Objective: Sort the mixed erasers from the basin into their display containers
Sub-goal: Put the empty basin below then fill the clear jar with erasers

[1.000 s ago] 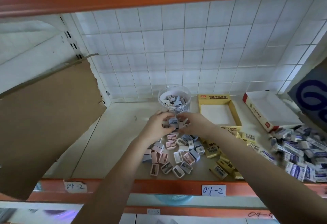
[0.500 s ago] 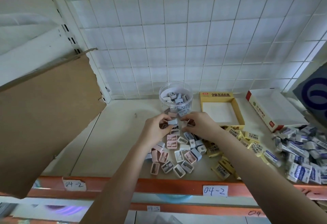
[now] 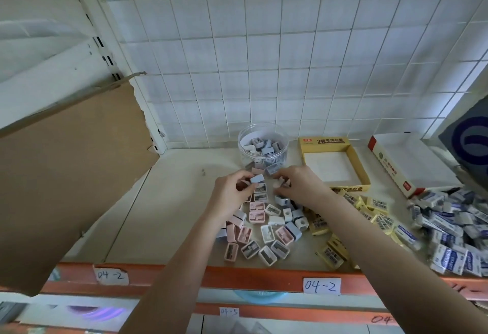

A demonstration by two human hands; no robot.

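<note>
Pinched small pastel plastic blocks (image 3: 257,178) in fingers (image 3: 245,175) of left hand (image 3: 229,193) and right hand (image 3: 301,185); clear round plastic jar (image 3: 240,146) part-filled, yellow cardboard box (image 3: 323,141) empty, heaps (image 3: 269,230) unsorted.

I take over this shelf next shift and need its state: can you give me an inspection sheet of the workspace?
Surface: beige shelf, stock loose on it.
Job's things: pastel pieces piled centre; yellow erasers and blue erasers heaped right; jar part-filled with blue-grey pieces; yellow box empty; white box at right.
Clutter: cardboard at left.
Grips: left hand pinches a blue piece; right hand curled over the pile, hold unclear.
Cables: nothing seen.
Surroundings: wire grid behind; 04-2 labels on orange rail.
</note>
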